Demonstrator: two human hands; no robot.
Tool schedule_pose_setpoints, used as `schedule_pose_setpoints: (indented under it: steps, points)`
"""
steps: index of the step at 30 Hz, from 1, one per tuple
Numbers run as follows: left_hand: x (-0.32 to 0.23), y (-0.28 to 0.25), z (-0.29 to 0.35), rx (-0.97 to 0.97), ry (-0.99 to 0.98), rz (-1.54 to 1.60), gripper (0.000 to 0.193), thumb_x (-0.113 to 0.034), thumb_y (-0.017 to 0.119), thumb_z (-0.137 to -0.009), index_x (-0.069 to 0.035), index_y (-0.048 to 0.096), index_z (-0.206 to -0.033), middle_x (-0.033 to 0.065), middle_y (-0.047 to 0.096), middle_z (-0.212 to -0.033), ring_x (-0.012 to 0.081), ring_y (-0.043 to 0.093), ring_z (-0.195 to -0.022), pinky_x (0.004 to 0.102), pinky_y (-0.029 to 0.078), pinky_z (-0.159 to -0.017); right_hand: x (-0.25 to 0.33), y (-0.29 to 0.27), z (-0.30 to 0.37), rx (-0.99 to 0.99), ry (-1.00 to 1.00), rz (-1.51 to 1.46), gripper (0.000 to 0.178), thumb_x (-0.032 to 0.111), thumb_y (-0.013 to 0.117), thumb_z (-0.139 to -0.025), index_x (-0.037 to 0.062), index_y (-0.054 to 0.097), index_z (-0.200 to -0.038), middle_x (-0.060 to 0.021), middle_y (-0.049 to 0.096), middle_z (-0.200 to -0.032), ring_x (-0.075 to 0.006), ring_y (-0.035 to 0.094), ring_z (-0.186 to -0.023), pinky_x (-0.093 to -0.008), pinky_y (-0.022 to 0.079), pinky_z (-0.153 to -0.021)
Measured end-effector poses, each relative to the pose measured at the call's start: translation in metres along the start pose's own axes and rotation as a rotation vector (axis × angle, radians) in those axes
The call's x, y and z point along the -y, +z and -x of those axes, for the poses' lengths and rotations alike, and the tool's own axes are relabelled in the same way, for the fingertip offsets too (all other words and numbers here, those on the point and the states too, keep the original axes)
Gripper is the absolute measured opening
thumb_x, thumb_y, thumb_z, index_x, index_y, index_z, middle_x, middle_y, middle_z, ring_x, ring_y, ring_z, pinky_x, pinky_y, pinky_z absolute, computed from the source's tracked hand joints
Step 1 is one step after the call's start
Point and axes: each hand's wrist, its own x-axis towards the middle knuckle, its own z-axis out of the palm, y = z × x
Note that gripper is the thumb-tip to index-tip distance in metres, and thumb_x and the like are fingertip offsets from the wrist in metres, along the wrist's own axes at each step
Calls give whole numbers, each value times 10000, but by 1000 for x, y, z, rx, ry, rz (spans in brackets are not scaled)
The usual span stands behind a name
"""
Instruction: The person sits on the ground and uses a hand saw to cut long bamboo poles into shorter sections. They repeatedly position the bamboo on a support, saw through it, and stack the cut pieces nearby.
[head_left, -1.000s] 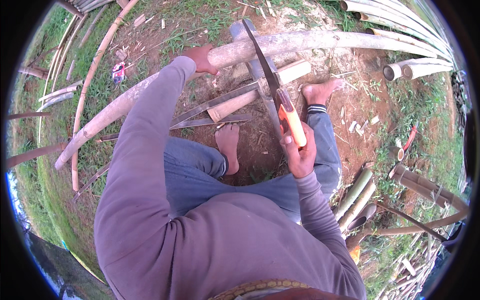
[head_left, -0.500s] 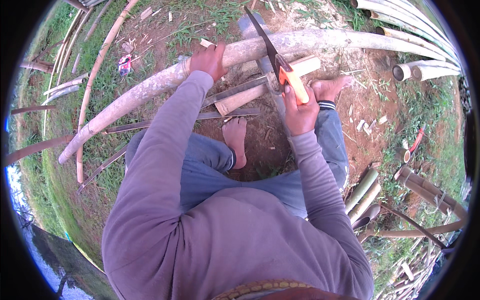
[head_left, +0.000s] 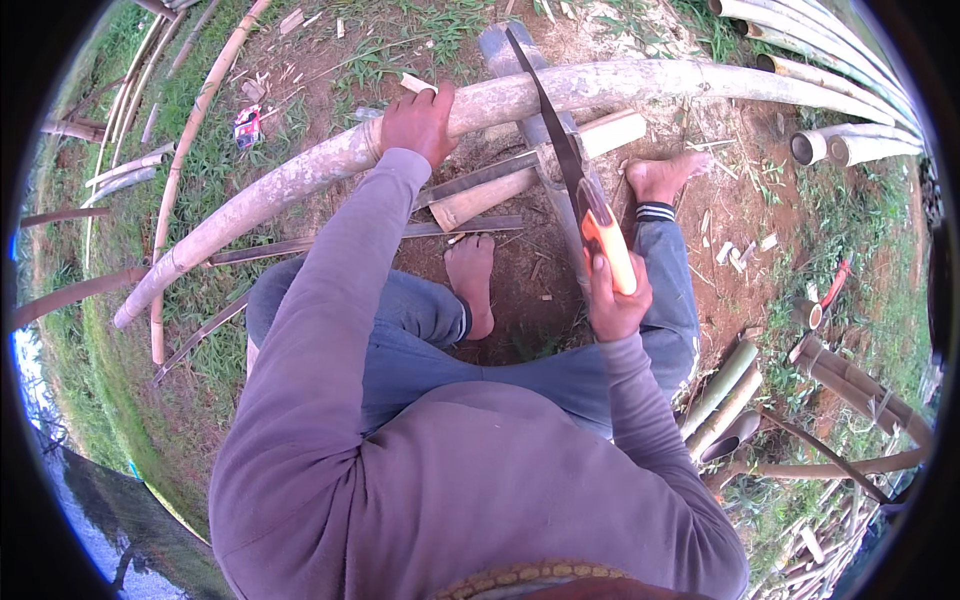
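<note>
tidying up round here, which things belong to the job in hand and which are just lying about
Seemingly in use:
saw, in right hand
pole, under left hand
log beneath the pole

Seemingly lying about:
packet
wood chips
cut bamboo

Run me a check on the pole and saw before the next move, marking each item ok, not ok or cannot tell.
1. Left hand on the bamboo pole: ok.
2. Right hand closed around the orange saw handle: ok.
3. Left hand apart from the saw blade: ok.
4. Left foot and right foot covered: not ok, both bare.
5. Blade touching the pole: cannot tell.
</note>
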Motion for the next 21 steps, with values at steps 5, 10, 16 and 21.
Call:
schedule_pose_setpoints:
  steps: [5,10,16,21]
  points:
    - [-7,11,15,-7,5,7,785,-312,958,-714,-161,570,-1379,102,710,-1235,343,702,-1152,483,540,-992,-16,10,-17,-18,-117,98,185,48,803,-963,-43,709,-1094,-122,798,-926,-115,742,-824,-294,587,-741]
    - [-10,1,2,3,13,4,777,-309,951,-723,-166,568,-1384,84,704,-1225,333,694,-1174,488,533,-996,-4,89,-109,-10,6,-57,272,196,807,-992,-33,716,-1108,-81,743,-838,-111,648,-722,-317,543,-685]
    - [-6,11,17,-33,-9,-11,754,-304,949,-718,-167,577,-1359,71,696,-1217,320,690,-1157,482,531,-990,-14,-14,14,33,-45,-7,195,16,754,-985,-56,703,-1159,-128,807,-972,-120,745,-830,-288,592,-737]
    - [-18,9,14,-83,37,-2,764,-314,961,-696,-176,583,-1346,68,695,-1199,310,692,-1127,471,538,-953,-11,84,-117,106,168,-46,306,181,785,-1003,-29,713,-1214,-125,787,-1031,-146,727,-885,-298,562,-813]
